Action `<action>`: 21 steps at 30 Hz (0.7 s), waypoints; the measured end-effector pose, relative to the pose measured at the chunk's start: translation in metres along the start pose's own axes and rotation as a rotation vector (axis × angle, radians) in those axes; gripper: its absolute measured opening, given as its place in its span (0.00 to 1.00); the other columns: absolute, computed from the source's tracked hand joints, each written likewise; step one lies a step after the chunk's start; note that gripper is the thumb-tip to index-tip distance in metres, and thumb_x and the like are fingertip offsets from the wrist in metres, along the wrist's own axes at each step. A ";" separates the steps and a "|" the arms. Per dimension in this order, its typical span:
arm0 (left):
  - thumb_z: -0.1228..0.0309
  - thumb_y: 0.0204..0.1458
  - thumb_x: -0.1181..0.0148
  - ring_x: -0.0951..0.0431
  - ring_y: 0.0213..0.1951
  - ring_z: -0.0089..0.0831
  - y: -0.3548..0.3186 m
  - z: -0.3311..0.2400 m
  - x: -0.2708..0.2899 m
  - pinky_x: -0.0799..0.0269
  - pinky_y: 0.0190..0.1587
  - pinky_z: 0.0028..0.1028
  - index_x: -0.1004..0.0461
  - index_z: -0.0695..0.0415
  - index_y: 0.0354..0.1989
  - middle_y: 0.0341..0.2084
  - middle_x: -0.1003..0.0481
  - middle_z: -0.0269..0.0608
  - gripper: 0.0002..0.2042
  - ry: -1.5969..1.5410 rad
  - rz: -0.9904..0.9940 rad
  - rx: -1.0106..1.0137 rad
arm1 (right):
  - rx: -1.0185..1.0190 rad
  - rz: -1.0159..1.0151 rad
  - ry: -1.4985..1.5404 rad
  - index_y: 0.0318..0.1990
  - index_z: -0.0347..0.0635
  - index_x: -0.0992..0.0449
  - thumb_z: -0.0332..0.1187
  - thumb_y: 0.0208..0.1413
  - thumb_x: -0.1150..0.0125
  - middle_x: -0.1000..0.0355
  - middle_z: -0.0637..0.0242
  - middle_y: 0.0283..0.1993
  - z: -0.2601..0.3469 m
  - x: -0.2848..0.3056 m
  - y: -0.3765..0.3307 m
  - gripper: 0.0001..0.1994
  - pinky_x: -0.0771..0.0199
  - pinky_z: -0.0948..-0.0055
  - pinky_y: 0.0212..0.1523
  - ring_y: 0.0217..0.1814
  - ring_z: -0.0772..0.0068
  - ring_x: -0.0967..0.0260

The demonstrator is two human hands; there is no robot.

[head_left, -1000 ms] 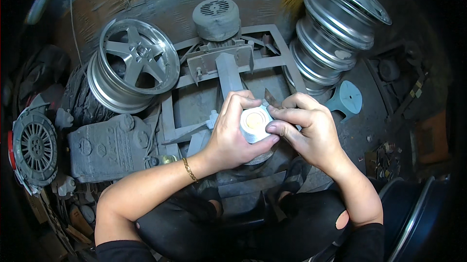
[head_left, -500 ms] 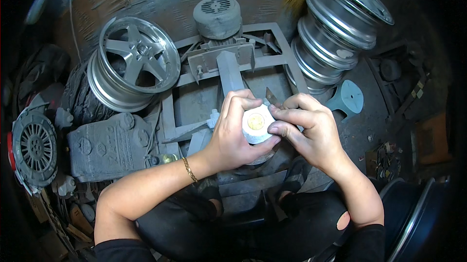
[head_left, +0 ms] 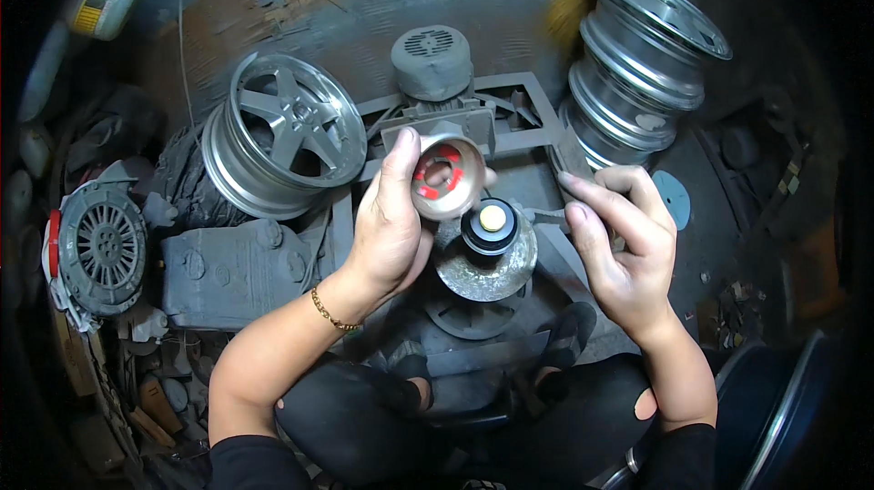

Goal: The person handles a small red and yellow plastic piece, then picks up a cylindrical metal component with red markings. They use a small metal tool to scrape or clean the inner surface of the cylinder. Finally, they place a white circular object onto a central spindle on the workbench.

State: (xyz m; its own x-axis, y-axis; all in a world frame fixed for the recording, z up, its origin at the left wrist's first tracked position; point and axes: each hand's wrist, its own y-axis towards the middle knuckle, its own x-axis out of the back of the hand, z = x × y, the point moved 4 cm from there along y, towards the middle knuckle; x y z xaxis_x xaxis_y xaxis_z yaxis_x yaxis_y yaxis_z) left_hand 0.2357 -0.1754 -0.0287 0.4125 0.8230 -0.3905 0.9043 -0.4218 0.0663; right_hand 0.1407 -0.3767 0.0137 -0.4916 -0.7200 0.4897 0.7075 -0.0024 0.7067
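My left hand (head_left: 387, 217) is closed around a small round metal cup (head_left: 466, 182), tilted so that its hollow inside shows, with red patches around a central hole. Below the cup, a spindle (head_left: 492, 224) with a black collar and a round cream-coloured top rises from a worn metal disc (head_left: 487, 276). To the right of the spindle my right hand (head_left: 628, 249) is raised with its fingers curled. A thin dark blade (head_left: 570, 155) sticks out past its index fingertip; the rest of the blade is hidden by the fingers.
A grey motor (head_left: 432, 62) stands on a metal frame (head_left: 523, 131) beyond my hands. A spoked wheel rim (head_left: 289, 126) leans at left, above a dusty engine cover (head_left: 232, 272) and a finned round part (head_left: 102, 240). Stacked rims (head_left: 637, 80) and a blue-green stool (head_left: 672, 199) stand at right.
My hands have moved apart. The left one has lifted the piece it holds up and left, turning its hollow side into view. The right has drawn away rightward. The spindle and disc now show.
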 end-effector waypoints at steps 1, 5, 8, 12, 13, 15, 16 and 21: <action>0.46 0.73 0.68 0.18 0.43 0.38 -0.005 -0.001 -0.003 0.23 0.48 0.33 0.25 0.62 0.51 0.40 0.18 0.56 0.31 -0.086 0.010 0.090 | 0.033 0.003 -0.006 0.47 0.34 0.15 0.24 0.53 0.28 0.26 0.58 0.37 0.005 0.001 0.001 0.13 0.28 0.73 0.33 0.32 0.67 0.28; 0.49 0.73 0.68 0.17 0.42 0.39 -0.022 0.000 -0.010 0.20 0.43 0.37 0.25 0.62 0.50 0.42 0.18 0.54 0.29 -0.242 0.036 0.193 | 0.047 0.041 0.012 0.48 0.34 0.16 0.26 0.52 0.26 0.27 0.59 0.38 0.022 0.001 0.003 0.15 0.29 0.73 0.31 0.31 0.68 0.29; 0.51 0.73 0.66 0.16 0.40 0.37 -0.034 -0.004 -0.018 0.17 0.44 0.39 0.27 0.59 0.45 0.39 0.20 0.49 0.25 -0.279 0.105 0.216 | 0.055 0.139 0.040 0.45 0.34 0.16 0.30 0.52 0.26 0.27 0.58 0.37 0.030 -0.005 0.010 0.14 0.29 0.70 0.30 0.29 0.64 0.29; 0.51 0.74 0.66 0.16 0.40 0.35 -0.043 -0.015 -0.019 0.16 0.44 0.38 0.28 0.59 0.45 0.39 0.20 0.49 0.25 -0.239 0.079 0.191 | 0.093 0.226 0.060 0.43 0.35 0.16 0.33 0.52 0.26 0.25 0.57 0.36 0.041 -0.009 0.016 0.14 0.26 0.68 0.32 0.31 0.60 0.26; 0.51 0.74 0.67 0.16 0.40 0.35 -0.045 -0.017 -0.019 0.16 0.44 0.38 0.28 0.60 0.46 0.39 0.20 0.49 0.25 -0.203 0.081 0.197 | 0.078 0.248 0.068 0.43 0.35 0.16 0.33 0.52 0.26 0.25 0.57 0.36 0.045 -0.008 0.017 0.14 0.26 0.68 0.32 0.31 0.60 0.25; 0.50 0.74 0.67 0.16 0.41 0.35 -0.051 -0.024 -0.017 0.17 0.45 0.38 0.28 0.60 0.46 0.40 0.21 0.50 0.25 -0.125 0.077 0.206 | -0.015 0.300 0.133 0.44 0.32 0.16 0.28 0.52 0.29 0.26 0.58 0.35 0.052 -0.007 0.017 0.13 0.28 0.70 0.36 0.34 0.63 0.27; 0.50 0.74 0.67 0.17 0.40 0.34 -0.054 -0.027 -0.017 0.17 0.45 0.36 0.29 0.60 0.47 0.40 0.21 0.50 0.26 -0.113 0.087 0.192 | -0.023 0.304 0.138 0.43 0.33 0.16 0.30 0.51 0.27 0.26 0.58 0.35 0.053 -0.008 0.017 0.13 0.27 0.70 0.34 0.33 0.64 0.26; 0.55 0.77 0.66 0.25 0.45 0.20 -0.063 -0.035 -0.012 0.27 0.54 0.25 0.30 0.61 0.47 0.42 0.25 0.39 0.22 0.134 0.163 -0.009 | -0.093 0.297 0.284 0.42 0.34 0.16 0.31 0.52 0.26 0.25 0.58 0.35 0.054 -0.010 0.003 0.12 0.27 0.71 0.34 0.33 0.65 0.25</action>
State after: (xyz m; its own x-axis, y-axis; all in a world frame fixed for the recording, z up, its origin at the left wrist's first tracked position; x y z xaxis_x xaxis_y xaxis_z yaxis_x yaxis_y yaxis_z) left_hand 0.1782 -0.1453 0.0037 0.5641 0.7876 -0.2480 0.8249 -0.5509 0.1269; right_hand 0.1208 -0.3318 0.0386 -0.1090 -0.8613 0.4963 0.8466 0.1813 0.5004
